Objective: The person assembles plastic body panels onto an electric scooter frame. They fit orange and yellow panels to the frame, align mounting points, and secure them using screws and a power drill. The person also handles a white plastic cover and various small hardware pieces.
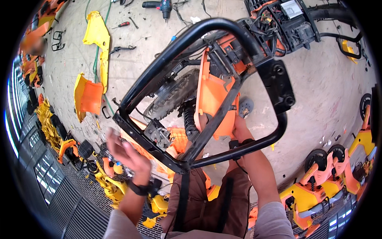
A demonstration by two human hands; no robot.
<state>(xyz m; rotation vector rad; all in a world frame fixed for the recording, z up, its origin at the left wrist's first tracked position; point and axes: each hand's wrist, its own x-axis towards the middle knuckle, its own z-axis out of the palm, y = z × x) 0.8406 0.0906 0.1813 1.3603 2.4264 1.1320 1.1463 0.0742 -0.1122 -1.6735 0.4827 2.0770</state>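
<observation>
A black tubular metal frame [158, 67] stands upright before me, a slanting bar crossing its lower part. Behind it is an orange plastic panel [217, 95]. My right hand [238, 128] is closed on the panel's lower right edge, its fingers partly hidden by the panel. Beside the lower left corner of the frame, my left hand [129, 155] is raised, fingers spread, holding nothing. A knobbly black tyre [177, 93] and a black coil-spring shock absorber [190, 121] show through the frame, left of the panel.
Yellow plastic panels [104, 51] lie on the floor to the left, near a red-handled screwdriver [123, 24]. A cordless drill [164, 7] is at the top. A wired chassis [286, 28] extends to the upper right. Yellow and orange vehicle parts [318, 191] line the lower right.
</observation>
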